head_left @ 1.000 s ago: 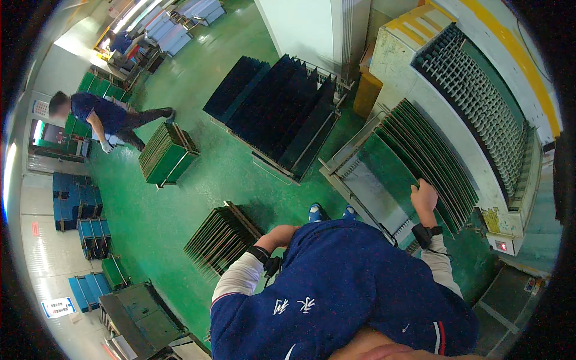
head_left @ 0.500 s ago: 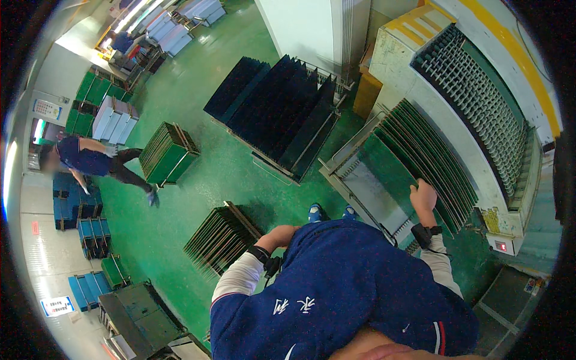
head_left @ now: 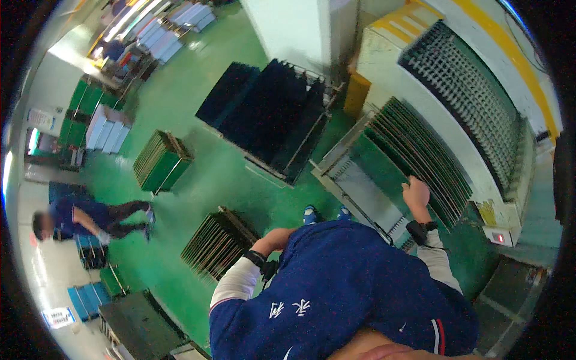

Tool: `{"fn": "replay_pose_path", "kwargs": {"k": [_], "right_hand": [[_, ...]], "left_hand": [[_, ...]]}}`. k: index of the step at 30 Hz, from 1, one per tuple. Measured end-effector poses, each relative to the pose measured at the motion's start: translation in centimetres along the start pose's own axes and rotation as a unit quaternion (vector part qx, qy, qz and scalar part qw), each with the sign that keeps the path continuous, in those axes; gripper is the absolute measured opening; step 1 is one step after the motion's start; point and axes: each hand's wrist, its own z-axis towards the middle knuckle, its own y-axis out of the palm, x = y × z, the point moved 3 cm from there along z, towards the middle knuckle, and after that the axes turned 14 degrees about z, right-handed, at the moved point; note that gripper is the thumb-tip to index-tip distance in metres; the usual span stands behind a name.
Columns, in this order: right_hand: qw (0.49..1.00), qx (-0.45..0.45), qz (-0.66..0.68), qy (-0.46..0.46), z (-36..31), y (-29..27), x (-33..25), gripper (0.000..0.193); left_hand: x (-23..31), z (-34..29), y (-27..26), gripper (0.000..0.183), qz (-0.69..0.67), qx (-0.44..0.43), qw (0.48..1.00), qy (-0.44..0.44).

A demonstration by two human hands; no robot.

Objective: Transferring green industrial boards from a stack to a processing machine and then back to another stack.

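Observation:
My right hand is closed on the near edge of a dark green panel, the nearest of a row of panels. Several more thin green panels stand upright behind it in a metal rack on my right. The rack's near part shows a grey base with toothed strips. My left hand rests at my waist against the blue shirt, its fingers hidden by the cloth. Black bands go round both wrists.
A machine with rows of rollers stands beyond the rack. Ahead is a cart of black panels. Racks of green panels stand at left and near left. A person in dark clothes walks at far left.
The person at left has moved nearer along the left wall. My view has shifted slightly. My right hand stays on the green panel's edge, and my left hand stays at my waist.

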Motion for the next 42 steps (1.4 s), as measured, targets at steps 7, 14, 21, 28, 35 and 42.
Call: {"fn": "replay_pose_path", "kwargs": {"k": [7,14,21,28,35,42], "right_hand": [[0.996,0.053,0.017,-0.073,-2.3,-10.4,-3.0,0.026],[0.928,0.102,0.359,0.014,-3.6,-24.4,3.5,0.035],[0.653,0.218,0.725,0.034,-1.7,-24.7,12.3,0.031],[0.440,0.184,0.878,0.047,7.3,-19.9,17.8,0.015],[0.357,0.178,0.914,0.078,14.1,-16.6,20.6,0.015],[0.545,0.015,0.827,0.134,14.9,-19.6,16.4,0.026]], "left_hand": [[-1.5,1.7,2.5,0.054,-0.016,-0.006,1.000,0.016],[2.1,2.0,-1.6,0.053,0.008,-0.054,0.998,0.018],[2.6,3.0,-0.7,0.052,0.060,-0.063,0.996,0.000],[4.9,2.2,-1.5,0.053,0.041,-0.023,0.999,-0.012],[5.7,2.6,-0.6,0.052,0.013,-0.016,0.999,-0.047],[6.0,2.8,0.9,0.052,0.026,0.002,0.998,-0.050]]}}
